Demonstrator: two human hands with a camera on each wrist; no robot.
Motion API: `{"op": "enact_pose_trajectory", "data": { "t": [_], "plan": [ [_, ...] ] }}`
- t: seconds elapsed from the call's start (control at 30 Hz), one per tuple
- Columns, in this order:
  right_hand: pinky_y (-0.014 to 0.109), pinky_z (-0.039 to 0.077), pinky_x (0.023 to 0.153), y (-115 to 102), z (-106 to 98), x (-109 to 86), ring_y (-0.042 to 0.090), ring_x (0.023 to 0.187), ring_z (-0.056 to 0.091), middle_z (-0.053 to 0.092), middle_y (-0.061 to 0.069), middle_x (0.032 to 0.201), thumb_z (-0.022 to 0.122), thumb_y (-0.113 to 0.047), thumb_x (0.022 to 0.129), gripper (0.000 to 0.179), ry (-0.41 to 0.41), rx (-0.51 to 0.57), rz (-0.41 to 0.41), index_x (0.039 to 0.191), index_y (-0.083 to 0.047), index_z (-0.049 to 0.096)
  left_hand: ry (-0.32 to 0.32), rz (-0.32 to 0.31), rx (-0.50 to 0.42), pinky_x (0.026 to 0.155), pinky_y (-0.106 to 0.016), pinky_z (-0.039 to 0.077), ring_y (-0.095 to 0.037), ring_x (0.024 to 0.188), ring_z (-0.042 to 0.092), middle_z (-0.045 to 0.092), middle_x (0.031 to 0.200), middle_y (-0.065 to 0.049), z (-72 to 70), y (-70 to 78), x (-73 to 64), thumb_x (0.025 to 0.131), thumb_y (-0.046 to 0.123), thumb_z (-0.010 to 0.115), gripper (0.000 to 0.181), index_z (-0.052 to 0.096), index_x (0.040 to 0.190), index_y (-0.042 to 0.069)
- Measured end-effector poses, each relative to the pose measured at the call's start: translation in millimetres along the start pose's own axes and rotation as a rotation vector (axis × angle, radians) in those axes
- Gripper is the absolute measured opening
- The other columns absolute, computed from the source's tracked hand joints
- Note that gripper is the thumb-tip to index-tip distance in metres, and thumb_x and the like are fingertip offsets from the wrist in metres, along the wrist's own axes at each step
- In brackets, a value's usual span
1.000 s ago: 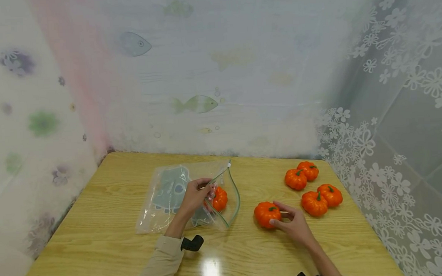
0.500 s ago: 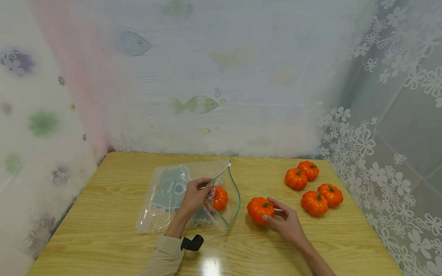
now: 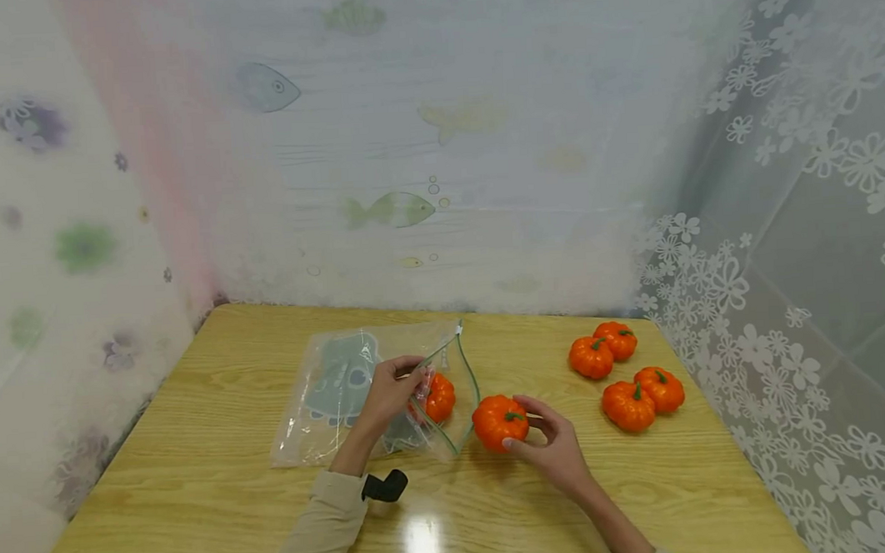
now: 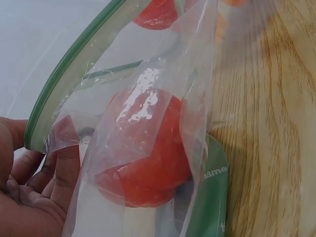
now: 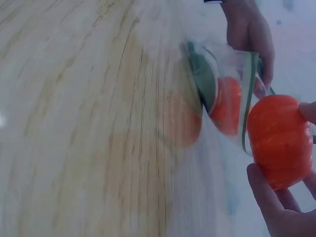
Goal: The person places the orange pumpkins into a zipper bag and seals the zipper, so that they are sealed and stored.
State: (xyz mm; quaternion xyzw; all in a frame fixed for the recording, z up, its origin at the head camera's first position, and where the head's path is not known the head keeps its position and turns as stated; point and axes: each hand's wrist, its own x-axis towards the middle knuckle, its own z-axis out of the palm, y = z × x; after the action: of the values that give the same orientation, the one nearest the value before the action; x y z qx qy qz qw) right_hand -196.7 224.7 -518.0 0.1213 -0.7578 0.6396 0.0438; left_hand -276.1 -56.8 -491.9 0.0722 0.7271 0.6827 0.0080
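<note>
Ribbed pumpkin (image 3: 499, 425) nearer plastic bag (image 3: 343, 378)

Soft light, white glare on tabletop (image 3: 216, 405), glints on bag (image 4: 140, 123); right wrist view hazy, perhaps blurred

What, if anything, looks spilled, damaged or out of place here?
Nothing stands out. The left hand holds the bag open with one pumpkin inside; the right hand holds another pumpkin near the bag's mouth. Four more pumpkins sit in two pairs. I see no spill or tear, though glare could hide small flaws.
</note>
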Motion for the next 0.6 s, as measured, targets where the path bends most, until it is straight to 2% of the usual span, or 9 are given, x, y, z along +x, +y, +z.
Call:
{"op": "enact_pose_trajectory", "data": {
  "t": [0.13,0.37,0.6],
  "plan": [
    [0.027,0.059,0.085,-2,6,1.6,0.008,0.112,0.061,0.051,0.023,0.146,0.079,0.004,0.084,0.064,-0.028,0.036,-0.006,0.143,0.003,0.053,0.003,0.004,-0.02,0.066,-0.02,0.054,-0.013,0.076,0.063,0.069,0.106,-0.025,0.8,-0.4,-0.3,0.102,0.003,0.059,0.027,0.066,0.124,-0.01],
    [0.03,0.06,0.084,-5,17,7.5,0.011,0.113,0.061,0.052,0.021,0.146,0.08,0.004,0.084,0.065,-0.013,0.038,-0.016,0.143,0.001,0.054,-0.006,0.005,-0.054,0.065,-0.02,0.054,-0.013,0.073,0.063,0.07,0.104,-0.023,2.7,-3.0,1.6,0.102,0.004,0.06,0.024,0.068,0.121,-0.009],
    [0.032,0.06,0.086,-5,26,14.2,0.03,0.124,0.058,0.053,0.015,0.145,0.084,-0.002,0.082,0.067,-0.008,-0.015,-0.009,0.143,-0.004,0.056,-0.015,0.01,-0.042,0.066,-0.021,0.055,-0.013,0.076,0.067,0.069,0.107,-0.022,4.8,-7.7,3.9,0.102,0.007,0.062,0.026,0.067,0.122,-0.008]
  ]
}}
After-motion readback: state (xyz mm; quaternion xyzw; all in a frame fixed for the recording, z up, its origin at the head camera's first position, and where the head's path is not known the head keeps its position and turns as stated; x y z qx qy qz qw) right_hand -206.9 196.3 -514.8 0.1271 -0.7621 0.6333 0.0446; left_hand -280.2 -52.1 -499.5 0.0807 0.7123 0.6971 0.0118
